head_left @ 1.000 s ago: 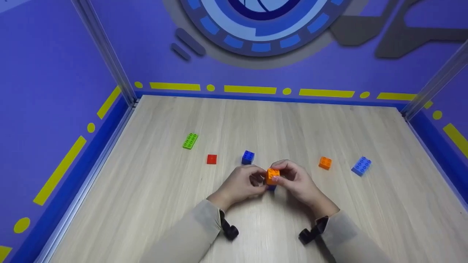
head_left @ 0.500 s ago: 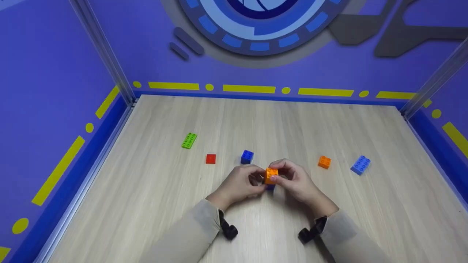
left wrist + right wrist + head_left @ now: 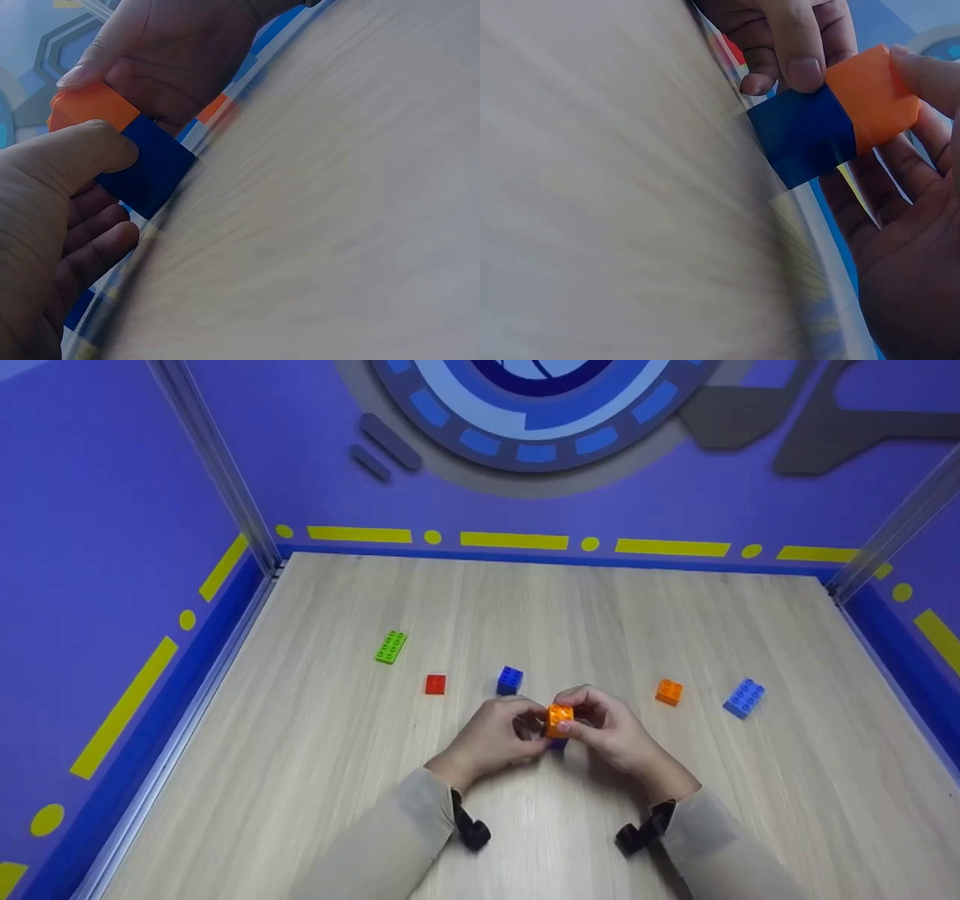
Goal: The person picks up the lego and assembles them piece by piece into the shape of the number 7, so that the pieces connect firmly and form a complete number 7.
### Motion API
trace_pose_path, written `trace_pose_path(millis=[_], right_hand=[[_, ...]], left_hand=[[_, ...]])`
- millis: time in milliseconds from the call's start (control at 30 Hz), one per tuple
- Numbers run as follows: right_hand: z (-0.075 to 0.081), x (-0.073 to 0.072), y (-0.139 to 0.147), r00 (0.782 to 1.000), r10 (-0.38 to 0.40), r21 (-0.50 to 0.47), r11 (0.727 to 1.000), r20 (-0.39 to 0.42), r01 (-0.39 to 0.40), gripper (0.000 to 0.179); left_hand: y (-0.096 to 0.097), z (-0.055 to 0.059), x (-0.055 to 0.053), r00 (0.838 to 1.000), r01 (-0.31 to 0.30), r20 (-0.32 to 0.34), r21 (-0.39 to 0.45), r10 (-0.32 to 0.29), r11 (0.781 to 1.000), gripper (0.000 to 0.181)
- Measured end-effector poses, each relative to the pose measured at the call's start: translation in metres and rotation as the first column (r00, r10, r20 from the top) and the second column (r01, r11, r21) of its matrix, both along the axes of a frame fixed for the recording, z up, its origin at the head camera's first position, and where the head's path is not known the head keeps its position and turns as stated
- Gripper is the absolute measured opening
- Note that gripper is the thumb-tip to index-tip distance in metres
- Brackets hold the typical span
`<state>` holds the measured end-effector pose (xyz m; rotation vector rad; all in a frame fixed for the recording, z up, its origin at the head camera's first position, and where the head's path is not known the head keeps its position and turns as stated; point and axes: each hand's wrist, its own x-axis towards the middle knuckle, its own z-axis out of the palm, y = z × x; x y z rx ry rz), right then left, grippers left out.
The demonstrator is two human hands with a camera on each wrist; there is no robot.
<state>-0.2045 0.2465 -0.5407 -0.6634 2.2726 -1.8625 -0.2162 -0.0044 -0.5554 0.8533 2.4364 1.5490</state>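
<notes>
An orange brick (image 3: 557, 717) with studs on top sits flush on a dark blue brick (image 3: 157, 169), making a two-brick stack that stands on the table in front of me. From the left, my left hand (image 3: 491, 737) pinches the stack, its thumb on the blue brick close to the seam. My right hand (image 3: 616, 739) grips the orange brick from the other side, thumb on the near face and a finger behind. Both wrist views show the bricks' side faces lined up; the head view leaves most of the blue one hidden below the orange.
Loose on the wooden table (image 3: 337, 720) lie a green brick (image 3: 391, 647), a flat red piece (image 3: 435, 684), another dark blue brick (image 3: 510, 680), a second orange brick (image 3: 669, 691) and a light blue brick (image 3: 744, 698). Purple walls (image 3: 525, 517) bound the back and sides.
</notes>
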Motion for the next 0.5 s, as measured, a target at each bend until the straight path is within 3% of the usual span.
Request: trace_pose_path(millis=[233,400,500], right_hand=[[0.001,-0.001,0.000,1.000,0.011,0.004,1.000,-0.029,-0.011,0.026],[0.002,-0.004,0.001,0.999,0.027,0.011,1.000,-0.045,-0.026,0.025],[0.003,-0.006,0.002,0.998,0.059,-0.019,0.998,-0.023,-0.059,0.025]], left_hand=[[0.004,0.001,0.001,0.999,-0.030,0.015,0.087,0.029,0.996,0.035],[0.011,0.005,0.003,0.997,-0.034,0.079,0.212,0.018,0.977,0.037],[0.013,0.007,0.005,0.993,-0.045,0.119,0.229,0.018,0.972,0.033]])
